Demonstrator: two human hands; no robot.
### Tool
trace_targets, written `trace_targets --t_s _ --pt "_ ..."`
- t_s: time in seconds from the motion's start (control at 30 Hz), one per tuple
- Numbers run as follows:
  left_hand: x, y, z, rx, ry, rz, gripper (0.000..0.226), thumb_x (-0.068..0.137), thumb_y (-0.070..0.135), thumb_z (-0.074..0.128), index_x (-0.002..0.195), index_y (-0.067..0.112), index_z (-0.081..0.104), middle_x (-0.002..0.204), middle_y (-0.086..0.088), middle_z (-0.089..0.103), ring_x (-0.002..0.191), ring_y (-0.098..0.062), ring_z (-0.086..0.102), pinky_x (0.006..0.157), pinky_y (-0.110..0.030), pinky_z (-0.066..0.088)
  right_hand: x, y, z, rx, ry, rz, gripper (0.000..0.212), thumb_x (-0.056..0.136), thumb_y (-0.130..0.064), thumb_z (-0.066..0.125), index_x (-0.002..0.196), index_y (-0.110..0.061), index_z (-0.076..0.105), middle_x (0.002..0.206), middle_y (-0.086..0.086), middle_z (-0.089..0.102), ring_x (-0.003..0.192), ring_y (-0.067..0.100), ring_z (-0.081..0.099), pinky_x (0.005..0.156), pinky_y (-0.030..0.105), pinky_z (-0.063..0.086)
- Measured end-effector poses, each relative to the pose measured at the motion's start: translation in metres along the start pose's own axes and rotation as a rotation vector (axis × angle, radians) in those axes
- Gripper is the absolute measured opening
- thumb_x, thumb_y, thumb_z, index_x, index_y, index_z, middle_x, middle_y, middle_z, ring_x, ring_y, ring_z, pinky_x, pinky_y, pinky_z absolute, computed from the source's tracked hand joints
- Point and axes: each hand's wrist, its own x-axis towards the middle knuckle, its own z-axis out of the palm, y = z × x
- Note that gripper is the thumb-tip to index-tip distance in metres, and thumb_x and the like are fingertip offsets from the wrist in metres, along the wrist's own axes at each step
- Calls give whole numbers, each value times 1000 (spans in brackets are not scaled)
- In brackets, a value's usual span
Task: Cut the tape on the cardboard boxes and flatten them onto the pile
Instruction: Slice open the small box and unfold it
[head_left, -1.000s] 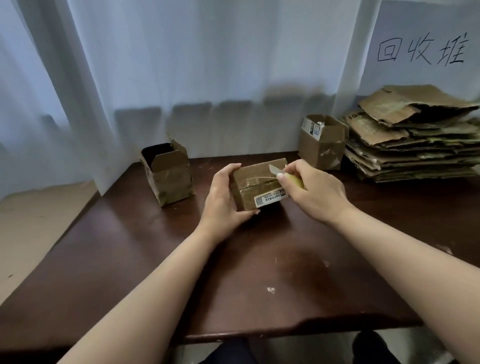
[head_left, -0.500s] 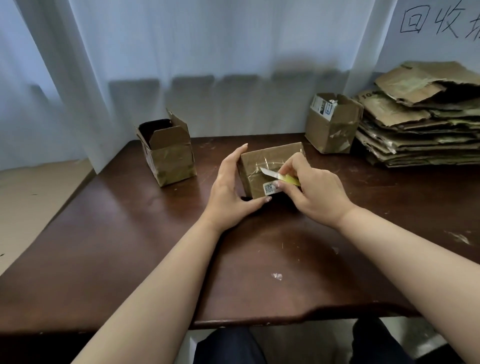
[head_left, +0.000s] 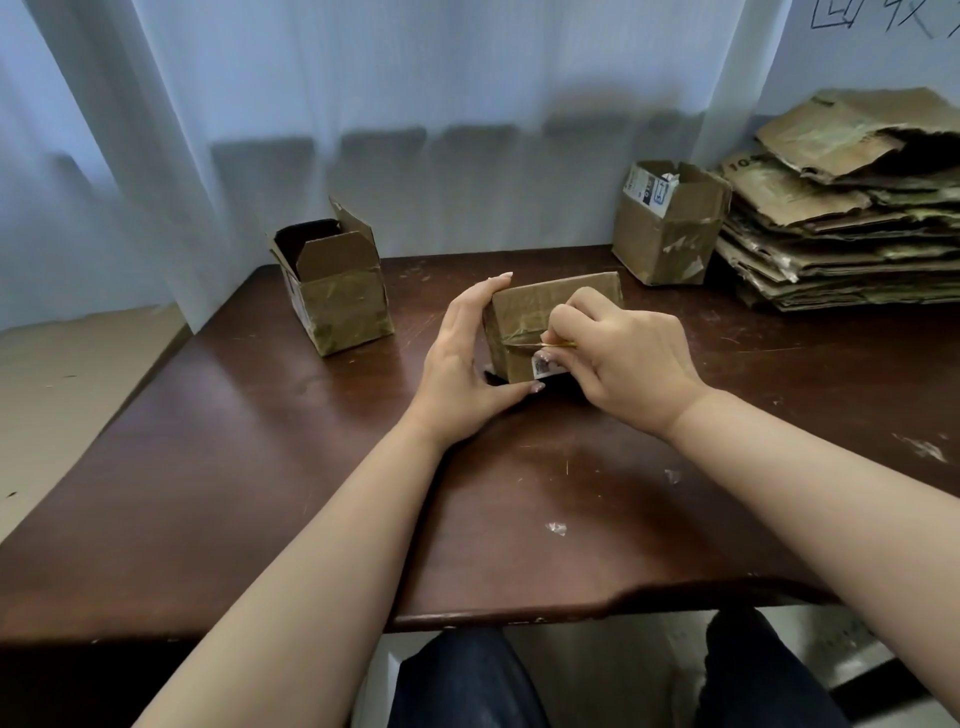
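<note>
A small taped cardboard box (head_left: 524, 317) stands on the dark wooden table (head_left: 260, 441) in the middle. My left hand (head_left: 462, 364) holds its left side, fingers up along the edge and thumb under the front. My right hand (head_left: 618, 353) grips a small yellow-handled knife (head_left: 545, 344), whose blade lies flat along the tape seam on the box's front face. A white label (head_left: 543, 370) shows at the lower front of the box. The pile of flattened cardboard (head_left: 852, 208) lies at the back right.
An open box with raised flaps (head_left: 335, 291) stands at the back left. Another open box with a white label (head_left: 670, 223) sits beside the pile. White curtains (head_left: 415, 104) hang behind the table. Small tape scraps (head_left: 556, 528) lie near the front edge.
The knife blade has gone from the top of the box down to the front seam and now lies level in it. The camera has tilted down. My left hand kept its hold.
</note>
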Motion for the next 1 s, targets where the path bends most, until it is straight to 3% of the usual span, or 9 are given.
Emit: trace_targets --t_s 0.13,0.37,0.47,0.57,0.77,0.87,1.0 --pt "-1 1 -1 -1 -10 7 97 63 22 88 143 20 34 142 0 42 131 -15 43 108 -36 40 0 2 -3 1 2 13 26 90 -36 44 84 -16 60 84 1 59 52 28 57 38 27 38" --pt "-1 2 -1 3 -11 18 94 62 21 89 141 18 39 139 0 43 130 -13 43 108 -28 38 4 0 -5 -130 -24 -59 22 89 -30 47 80 -15 61 81 2 60 45 28 53 40 21 23" --pt "-1 4 -1 18 -20 27 90 61 17 89 138 14 44 136 -1 45 129 -11 43 106 -21 37 4 1 -6 -199 -34 -85 6 83 -19 61 79 -15 61 78 3 60 43 29 50 41 21 21" --pt "-1 5 -1 23 -23 45 87 60 15 89 136 12 46 134 -2 47 127 -11 43 104 -20 37 0 3 -6 -236 -69 -47 16 72 -10 74 77 -15 59 76 4 58 43 30 50 41 21 21" --pt "-2 4 -1 32 -33 31 87 61 17 90 136 13 45 135 0 48 127 -8 43 103 -11 32 -17 27 -17 -275 -73 31 15 86 -26 56 76 -15 59 79 3 59 43 28 51 43 19 20" --pt "-1 1 -2 22 -62 17 88 63 17 89 138 15 43 137 1 47 129 -10 44 105 -14 33 -29 47 -25 -284 -110 121 16 85 -28 54 78 -14 59 78 5 58 42 30 51 45 18 20" --pt "-1 -6 -4 -27 -72 -26 91 64 16 88 140 16 39 139 1 47 132 -16 44 111 -39 37 -47 69 -33 -310 -170 374 12 91 -25 61 87 -14 61 89 7 58 56 34 57 49 22 20"
